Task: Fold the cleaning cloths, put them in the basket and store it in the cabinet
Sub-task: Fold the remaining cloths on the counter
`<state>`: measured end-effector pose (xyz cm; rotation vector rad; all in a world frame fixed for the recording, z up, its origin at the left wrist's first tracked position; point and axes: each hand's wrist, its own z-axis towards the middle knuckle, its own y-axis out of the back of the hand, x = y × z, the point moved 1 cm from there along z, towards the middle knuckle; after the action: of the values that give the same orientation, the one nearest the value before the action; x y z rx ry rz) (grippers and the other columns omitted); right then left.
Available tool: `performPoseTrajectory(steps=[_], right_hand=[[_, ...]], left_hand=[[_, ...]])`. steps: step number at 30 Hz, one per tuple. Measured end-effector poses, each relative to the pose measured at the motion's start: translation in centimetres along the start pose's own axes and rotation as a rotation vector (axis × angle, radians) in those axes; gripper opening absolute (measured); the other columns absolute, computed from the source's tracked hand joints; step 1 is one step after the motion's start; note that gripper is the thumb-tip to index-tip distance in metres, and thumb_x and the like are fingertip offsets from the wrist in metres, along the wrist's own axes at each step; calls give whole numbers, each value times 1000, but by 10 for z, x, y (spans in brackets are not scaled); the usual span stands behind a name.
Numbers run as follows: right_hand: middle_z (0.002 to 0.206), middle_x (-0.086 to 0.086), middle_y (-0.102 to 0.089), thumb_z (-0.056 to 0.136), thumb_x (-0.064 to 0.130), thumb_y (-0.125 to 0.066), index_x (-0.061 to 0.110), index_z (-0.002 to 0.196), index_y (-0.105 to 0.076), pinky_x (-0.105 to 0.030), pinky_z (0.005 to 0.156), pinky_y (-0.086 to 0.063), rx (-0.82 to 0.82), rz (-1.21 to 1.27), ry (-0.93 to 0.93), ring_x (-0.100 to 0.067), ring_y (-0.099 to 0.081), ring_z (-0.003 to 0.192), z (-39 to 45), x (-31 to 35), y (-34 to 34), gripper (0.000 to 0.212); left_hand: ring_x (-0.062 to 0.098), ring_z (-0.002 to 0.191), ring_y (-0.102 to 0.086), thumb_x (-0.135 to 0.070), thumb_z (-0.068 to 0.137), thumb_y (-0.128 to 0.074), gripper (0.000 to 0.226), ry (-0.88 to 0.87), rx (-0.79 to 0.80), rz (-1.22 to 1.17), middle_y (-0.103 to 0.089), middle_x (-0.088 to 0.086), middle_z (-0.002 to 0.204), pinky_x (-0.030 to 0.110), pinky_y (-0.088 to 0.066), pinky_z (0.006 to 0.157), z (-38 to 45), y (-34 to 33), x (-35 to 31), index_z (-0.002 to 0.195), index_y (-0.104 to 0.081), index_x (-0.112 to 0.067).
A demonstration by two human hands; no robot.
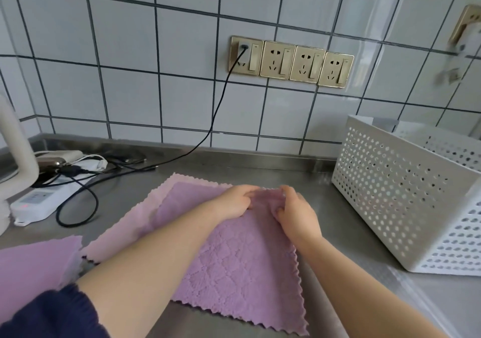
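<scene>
Purple cloth (242, 272), quilted diamond texture with zigzag edges, lies flat on the steel table (338, 233) directly in front of the person. It sits on top of a second, paler pink cloth (130, 223) that shows beyond its left and far edges. A third purple cloth (33, 267) lies to the left, near edge of the table, just beside the pink one.

Left hand (234, 202): at the far corner of the top cloth, fingers curled and pinching the fabric. Right hand (296, 212): at the same corner, just beside the left, fingers bent round a raised fold of the cloth. Fabric between the two hands is bunched up slightly; the rest of the cloth is flat. A dark blue sleeve (52, 314) is pushed up on the left forearm.

White perforated basket (395, 197) stands upright on the table to the right of the cloths, apart from them. Its inside is mostly hidden from this view.

Background: white tiled wall with a row of four gold wall sockets (291, 61); a black cable (216, 111) runs from the leftmost one down to a white power strip (36, 205) and a tangle of chargers at the left rear of the table.
</scene>
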<state>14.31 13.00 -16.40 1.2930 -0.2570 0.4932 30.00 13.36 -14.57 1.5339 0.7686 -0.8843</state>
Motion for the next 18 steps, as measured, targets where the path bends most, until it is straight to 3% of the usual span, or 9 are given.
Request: performPoseTrajectory(steps=[3, 6, 9, 12, 15, 16, 18], right_hand=[[142, -8, -38, 89, 16, -50, 17, 144, -32, -35, 100, -37, -46, -54, 57, -26, -38, 128, -6, 3, 7, 58], [147, -6, -35, 87, 11, -52, 16, 144, -34, -34, 108, -31, -58, -120, 241, -25, -32, 134, -30, 20, 11, 60], [151, -1, -31, 90, 17, -52, 23, 142, -40, -32, 109, -30, 155, -83, 373, -22, -32, 136, -67, 41, 8, 53], [158, 0, -12, 95, 44, -44, 32, 146, -29, -39, 117, -14, 395, -124, 380, -18, -12, 145, -101, 55, -3, 55], [159, 2, 0, 69, 83, -5, 34, 149, -13, -47, 116, -3, 516, -266, 398, -16, 2, 146, -123, 55, -9, 94], [159, 3, 1, 59, 84, 5, 35, 150, -11, -46, 116, -2, 514, -276, 404, -15, 3, 146, -125, 53, -7, 105], [159, 5, 2, 68, 82, -1, 36, 150, -9, -43, 117, -1, 506, -281, 415, -13, 3, 146, -126, 48, -5, 94]], left_hand=[[15, 127, -47, 6, 93, -33, 50, -34, -5, 102, -48, 3, 140, 19, -38, 89, -11, 11, 5, 139, -43, -12], [14, 125, -48, 5, 93, -37, 45, -54, -26, 205, -51, 6, 138, 19, -36, 99, -31, 26, 19, 134, -48, -10], [14, 121, -52, 0, 92, -42, 43, -55, -79, 310, -54, 5, 134, 19, -36, 102, -62, 41, 29, 132, -50, -12], [14, 125, -48, -12, 94, -45, 42, -66, -71, 506, -50, 1, 139, 20, -34, 102, -99, 50, 38, 136, -47, -15], [17, 135, -34, -36, 97, -43, 47, -29, 16, 839, -39, 1, 147, 29, -26, 111, -131, 52, 51, 141, -40, -19], [18, 140, -26, -41, 98, -39, 50, -5, 43, 912, -31, 1, 152, 31, -21, 114, -139, 52, 56, 144, -36, -21], [17, 146, -9, -46, 98, -33, 55, 36, 57, 963, -11, -2, 158, 34, -10, 119, -153, 49, 64, 149, -21, -29]])
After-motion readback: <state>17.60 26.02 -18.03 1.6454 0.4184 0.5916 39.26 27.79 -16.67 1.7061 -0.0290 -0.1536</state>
